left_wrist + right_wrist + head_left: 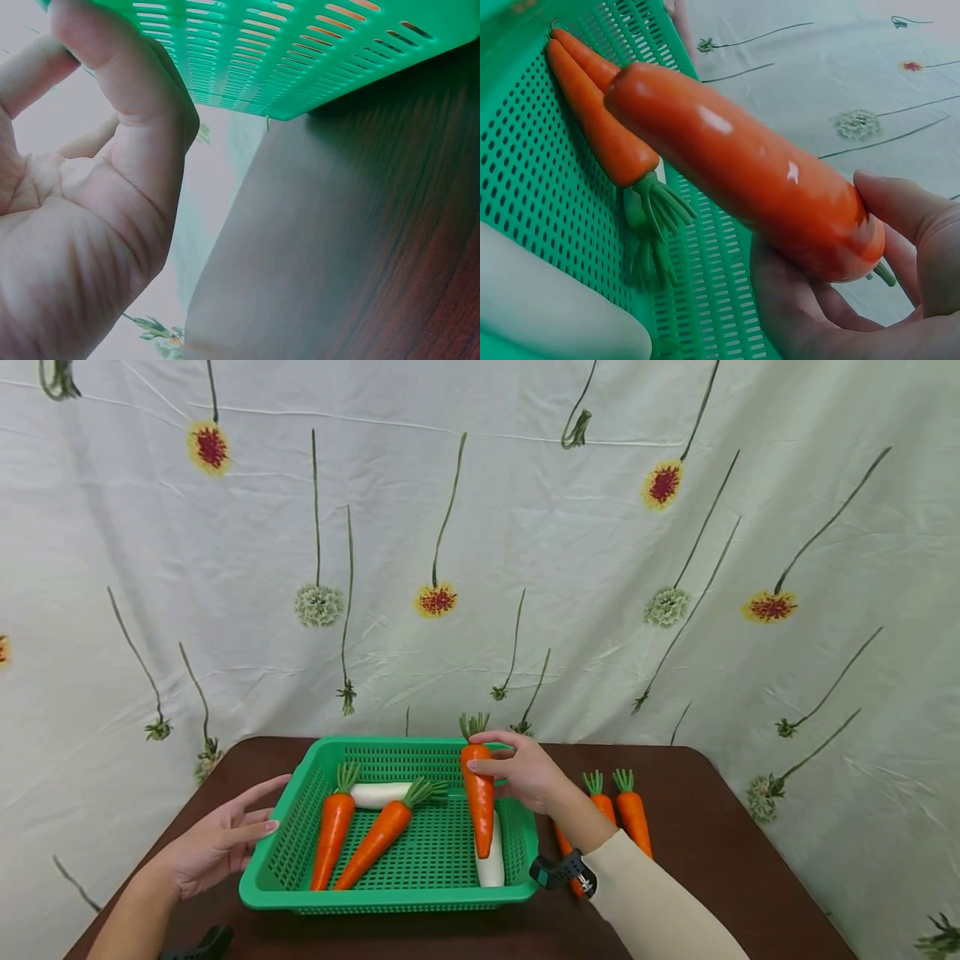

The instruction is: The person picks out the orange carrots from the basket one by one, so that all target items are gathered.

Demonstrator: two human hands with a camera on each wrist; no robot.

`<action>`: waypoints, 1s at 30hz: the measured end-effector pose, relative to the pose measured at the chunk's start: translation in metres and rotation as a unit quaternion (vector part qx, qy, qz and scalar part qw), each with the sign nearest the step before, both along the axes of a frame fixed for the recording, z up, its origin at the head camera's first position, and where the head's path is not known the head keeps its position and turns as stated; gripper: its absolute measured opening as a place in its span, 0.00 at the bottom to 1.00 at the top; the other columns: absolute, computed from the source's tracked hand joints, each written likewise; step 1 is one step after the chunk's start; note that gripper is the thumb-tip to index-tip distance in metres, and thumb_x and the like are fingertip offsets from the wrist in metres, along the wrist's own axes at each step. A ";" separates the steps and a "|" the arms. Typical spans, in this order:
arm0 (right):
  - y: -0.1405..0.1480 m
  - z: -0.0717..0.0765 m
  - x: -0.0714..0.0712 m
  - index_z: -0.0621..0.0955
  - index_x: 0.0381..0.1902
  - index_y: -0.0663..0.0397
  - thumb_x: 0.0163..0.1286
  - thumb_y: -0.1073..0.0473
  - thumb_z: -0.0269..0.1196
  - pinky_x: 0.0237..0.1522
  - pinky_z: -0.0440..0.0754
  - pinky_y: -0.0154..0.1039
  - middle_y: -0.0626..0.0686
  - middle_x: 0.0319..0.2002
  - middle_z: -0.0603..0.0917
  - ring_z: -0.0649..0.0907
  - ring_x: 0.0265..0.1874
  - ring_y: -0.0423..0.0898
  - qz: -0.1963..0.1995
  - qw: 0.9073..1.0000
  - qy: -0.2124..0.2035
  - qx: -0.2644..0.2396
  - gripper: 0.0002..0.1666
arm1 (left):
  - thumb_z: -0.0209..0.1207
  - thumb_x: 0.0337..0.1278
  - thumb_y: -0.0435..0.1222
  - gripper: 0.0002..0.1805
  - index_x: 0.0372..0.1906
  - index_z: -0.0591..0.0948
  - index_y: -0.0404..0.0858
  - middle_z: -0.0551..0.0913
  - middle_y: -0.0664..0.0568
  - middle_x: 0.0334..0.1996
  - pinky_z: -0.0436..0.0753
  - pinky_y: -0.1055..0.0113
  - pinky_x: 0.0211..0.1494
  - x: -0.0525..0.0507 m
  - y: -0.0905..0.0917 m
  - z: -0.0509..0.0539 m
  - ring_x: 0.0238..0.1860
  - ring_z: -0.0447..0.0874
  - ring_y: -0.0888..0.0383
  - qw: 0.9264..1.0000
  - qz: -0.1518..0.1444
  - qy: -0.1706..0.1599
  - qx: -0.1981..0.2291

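My right hand [525, 770] pinches an orange carrot [480, 797] near its leafy top, over the right part of the green basket [390, 897]; the right wrist view shows thumb and fingers around the carrot [742, 165]. Below it a white radish [491, 860] lies in the basket. Two carrots [333, 835] [604, 131] and another white radish [375, 795] lie at the basket's left. My left hand [221, 843] is at the basket's left rim, fingers extended and slightly bent; in the left wrist view the hand [112, 172] is beside the basket wall [247, 60].
Several carrots [633, 818] lie on the dark wooden table [690, 860] to the right of the basket, partly behind my right forearm. A pale cloth with printed flowers [570, 652] hangs behind the table.
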State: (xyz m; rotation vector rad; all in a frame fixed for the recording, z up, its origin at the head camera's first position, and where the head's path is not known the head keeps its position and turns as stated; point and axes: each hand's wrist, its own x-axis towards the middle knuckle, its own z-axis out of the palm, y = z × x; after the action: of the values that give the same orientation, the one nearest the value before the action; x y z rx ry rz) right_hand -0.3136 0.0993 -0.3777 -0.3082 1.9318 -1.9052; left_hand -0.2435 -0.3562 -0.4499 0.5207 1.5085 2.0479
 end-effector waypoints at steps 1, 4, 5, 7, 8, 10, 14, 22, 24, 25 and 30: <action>0.003 0.000 0.000 0.76 0.69 0.54 0.71 0.62 0.68 0.48 0.90 0.52 0.62 0.60 0.81 0.84 0.49 0.55 -0.001 1.000 0.000 -0.003 0.30 | 0.37 0.81 0.26 0.38 0.82 0.45 0.60 0.80 0.56 0.67 0.84 0.45 0.61 0.000 0.000 0.000 0.59 0.87 0.46 1.000 0.000 -0.001 0.000; 0.011 -0.001 0.001 0.75 0.70 0.55 0.72 0.63 0.66 0.48 0.89 0.50 0.61 0.60 0.80 0.84 0.48 0.53 0.003 1.000 0.001 -0.011 0.30 | 0.37 0.81 0.26 0.38 0.82 0.44 0.60 0.80 0.56 0.67 0.84 0.45 0.60 -0.001 0.000 0.000 0.59 0.87 0.46 1.000 0.001 -0.002 0.000; 0.014 -0.001 0.002 0.74 0.71 0.56 0.72 0.64 0.65 0.48 0.89 0.49 0.61 0.60 0.80 0.84 0.48 0.53 0.005 1.000 0.001 -0.012 0.30 | 0.37 0.81 0.26 0.37 0.82 0.44 0.60 0.80 0.56 0.67 0.84 0.45 0.60 -0.001 0.000 0.000 0.59 0.87 0.46 1.000 0.001 -0.002 0.000; 0.019 -0.001 0.004 0.73 0.72 0.56 0.72 0.65 0.64 0.48 0.88 0.48 0.60 0.60 0.79 0.84 0.46 0.52 0.005 1.000 -0.003 -0.016 0.31 | 0.38 0.81 0.26 0.37 0.82 0.44 0.60 0.80 0.56 0.67 0.84 0.44 0.60 -0.001 0.000 0.000 0.58 0.87 0.46 1.000 0.002 -0.002 -0.001; 0.022 -0.001 0.004 0.73 0.72 0.56 0.72 0.66 0.63 0.48 0.88 0.47 0.60 0.60 0.79 0.84 0.46 0.52 0.005 1.000 -0.003 -0.018 0.31 | 0.38 0.81 0.26 0.37 0.82 0.44 0.59 0.80 0.56 0.66 0.84 0.44 0.60 -0.001 0.000 0.000 0.58 0.87 0.46 1.000 0.002 -0.002 -0.002; 0.028 -0.001 0.006 0.73 0.72 0.56 0.72 0.67 0.63 0.49 0.88 0.46 0.59 0.59 0.79 0.84 0.46 0.51 0.002 1.000 -0.004 -0.022 0.31 | 0.38 0.81 0.26 0.37 0.82 0.44 0.59 0.80 0.56 0.66 0.83 0.43 0.60 0.000 0.000 0.000 0.58 0.87 0.46 1.000 0.004 -0.002 -0.003; 0.041 -0.003 0.009 0.75 0.70 0.56 0.71 0.68 0.65 0.48 0.89 0.45 0.56 0.57 0.82 0.85 0.46 0.49 -0.008 0.999 0.004 -0.039 0.30 | 0.38 0.82 0.27 0.37 0.82 0.45 0.60 0.80 0.56 0.66 0.83 0.43 0.60 0.000 0.000 0.000 0.58 0.87 0.46 1.000 0.008 -0.003 -0.007; 0.064 -0.010 0.013 0.73 0.71 0.57 0.70 0.66 0.67 0.48 0.89 0.44 0.50 0.52 0.84 0.86 0.45 0.48 -0.035 0.997 0.026 -0.058 0.32 | 0.38 0.81 0.27 0.37 0.82 0.46 0.60 0.80 0.56 0.66 0.84 0.44 0.60 0.001 -0.001 0.000 0.57 0.88 0.47 1.000 0.010 -0.001 -0.006; 0.070 -0.012 0.014 0.72 0.72 0.57 0.71 0.66 0.66 0.47 0.89 0.43 0.49 0.52 0.84 0.86 0.44 0.47 -0.045 0.996 0.029 -0.065 0.32 | 0.38 0.81 0.27 0.37 0.82 0.46 0.60 0.80 0.57 0.66 0.84 0.45 0.60 0.002 -0.001 0.000 0.57 0.88 0.47 1.000 0.010 -0.002 -0.006; 0.074 -0.013 0.015 0.71 0.72 0.57 0.72 0.66 0.65 0.47 0.89 0.42 0.49 0.52 0.84 0.86 0.44 0.47 -0.051 0.996 0.030 -0.069 0.33 | 0.38 0.81 0.27 0.37 0.82 0.46 0.60 0.80 0.57 0.66 0.84 0.45 0.60 0.002 -0.001 0.000 0.57 0.88 0.47 1.000 0.010 -0.003 -0.007; 0.094 -0.019 0.016 0.70 0.73 0.57 0.73 0.67 0.63 0.47 0.89 0.39 0.47 0.52 0.84 0.86 0.44 0.45 -0.078 0.993 0.040 -0.083 0.32 | 0.39 0.81 0.27 0.37 0.83 0.43 0.58 0.80 0.58 0.66 0.84 0.45 0.61 0.002 0.000 0.000 0.58 0.87 0.48 1.000 0.014 -0.003 -0.013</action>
State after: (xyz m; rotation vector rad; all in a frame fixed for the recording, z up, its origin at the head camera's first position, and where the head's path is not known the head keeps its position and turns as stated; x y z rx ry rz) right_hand -0.2973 0.1937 -0.3965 -0.2931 1.8994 -2.1929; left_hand -0.2418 -0.3565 -0.4504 0.4856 1.5451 2.0458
